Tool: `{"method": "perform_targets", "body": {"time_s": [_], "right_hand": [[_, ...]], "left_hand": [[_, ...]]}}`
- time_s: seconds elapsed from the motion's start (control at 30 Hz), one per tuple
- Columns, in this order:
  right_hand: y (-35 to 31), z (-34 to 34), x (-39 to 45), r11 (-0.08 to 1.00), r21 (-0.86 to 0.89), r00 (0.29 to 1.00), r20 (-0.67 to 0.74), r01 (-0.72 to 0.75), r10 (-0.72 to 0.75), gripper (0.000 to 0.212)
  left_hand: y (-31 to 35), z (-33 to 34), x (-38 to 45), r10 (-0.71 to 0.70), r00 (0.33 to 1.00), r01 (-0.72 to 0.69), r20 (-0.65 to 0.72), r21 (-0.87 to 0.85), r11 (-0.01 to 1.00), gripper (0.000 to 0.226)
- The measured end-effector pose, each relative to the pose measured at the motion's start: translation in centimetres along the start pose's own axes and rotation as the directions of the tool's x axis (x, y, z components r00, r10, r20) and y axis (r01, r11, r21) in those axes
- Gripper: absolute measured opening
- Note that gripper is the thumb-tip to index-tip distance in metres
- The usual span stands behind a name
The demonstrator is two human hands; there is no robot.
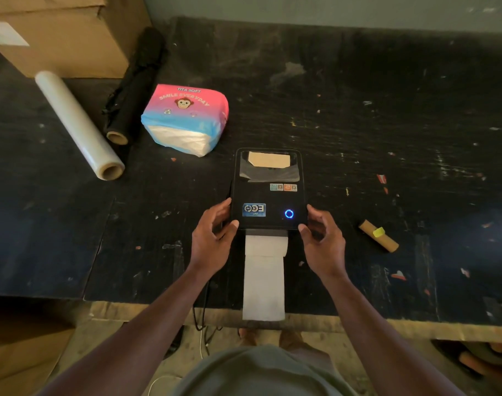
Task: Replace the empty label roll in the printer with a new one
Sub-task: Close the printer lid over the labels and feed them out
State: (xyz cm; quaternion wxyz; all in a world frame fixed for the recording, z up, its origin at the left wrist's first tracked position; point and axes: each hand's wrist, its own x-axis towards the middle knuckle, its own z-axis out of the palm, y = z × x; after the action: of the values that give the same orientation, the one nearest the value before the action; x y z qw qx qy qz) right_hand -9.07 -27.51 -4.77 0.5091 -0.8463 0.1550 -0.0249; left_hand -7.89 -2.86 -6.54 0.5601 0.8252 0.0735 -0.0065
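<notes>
A black label printer [268,190] stands on the dark table with its lid closed and a blue ring light lit. A brown shape shows through its clear top window. A strip of white label paper [263,277] comes out of the front slot and runs to the table edge. My left hand [212,238] touches the printer's front left corner with thumb and fingertips. My right hand [321,238] touches the front right corner the same way. A bare cardboard core [379,235] with a yellow tab lies to the right.
A pink and blue tissue pack [185,120] lies behind the printer to the left. Beside it lie a black film roll [135,87] and a clear wrap roll [76,122]. A cardboard box [58,32] fills the far left corner. Cables [202,312] hang over the front edge.
</notes>
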Motion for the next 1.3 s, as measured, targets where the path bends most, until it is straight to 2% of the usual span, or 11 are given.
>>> {"method": "perform_targets", "body": {"time_s": [0.5,1.3], "right_hand": [[0.12,-0.1,0.01,1.0,-0.002,1.0,-0.002,0.018,-0.018,0.05],[0.7,0.11,0.15,1.0,0.022,1.0,0.004,0.015,-0.015,0.05]], "left_hand": [[0.09,0.17,-0.16,0.003,1.0,-0.004,-0.008,-0.061,0.998,0.054],[-0.05,0.21,-0.05,0.005,1.0,-0.005,0.001,-0.059,0.998,0.055]]}}
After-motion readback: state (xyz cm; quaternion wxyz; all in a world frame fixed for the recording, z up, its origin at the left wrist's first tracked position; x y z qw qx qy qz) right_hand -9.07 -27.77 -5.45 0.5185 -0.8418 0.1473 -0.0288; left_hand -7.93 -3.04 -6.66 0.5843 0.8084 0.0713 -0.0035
